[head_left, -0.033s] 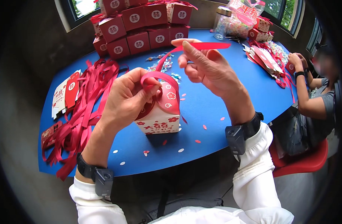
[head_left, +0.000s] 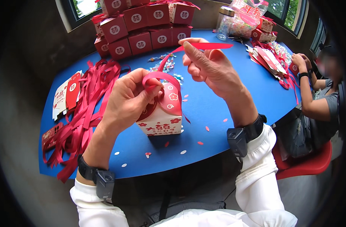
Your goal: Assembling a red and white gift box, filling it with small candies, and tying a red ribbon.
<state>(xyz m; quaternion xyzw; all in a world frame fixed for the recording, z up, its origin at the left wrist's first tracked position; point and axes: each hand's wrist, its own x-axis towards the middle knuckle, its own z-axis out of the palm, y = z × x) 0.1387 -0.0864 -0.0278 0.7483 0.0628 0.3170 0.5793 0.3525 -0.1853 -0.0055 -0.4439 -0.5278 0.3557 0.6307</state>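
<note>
A small white and red gift box (head_left: 163, 126) with flower prints stands upright on the blue table. My left hand (head_left: 131, 100) is closed at the top of it, pinching a red ribbon (head_left: 163, 75) that loops over the lid. One end of the ribbon hangs down the box's right side. The other end runs up to my right hand (head_left: 208, 66), held above and to the right of the box. My right thumb and index finger grip this end, and its tip sticks out to the right. The left fingers hide where the ribbon meets the lid.
Loose red ribbons (head_left: 91, 102) lie left, beside flat box blanks (head_left: 67, 94) and a patterned phone (head_left: 52, 134). Red boxes (head_left: 139, 32) are stacked at the back, near a lidded jar (head_left: 224, 24) and a candy bag (head_left: 244, 19). Another person (head_left: 318, 102) works at the right.
My right hand has shifted very slightly, its fingers sliding a little along the ribbon. The hanging ribbon end has moved a touch. My left hand and the box keep their place.
</note>
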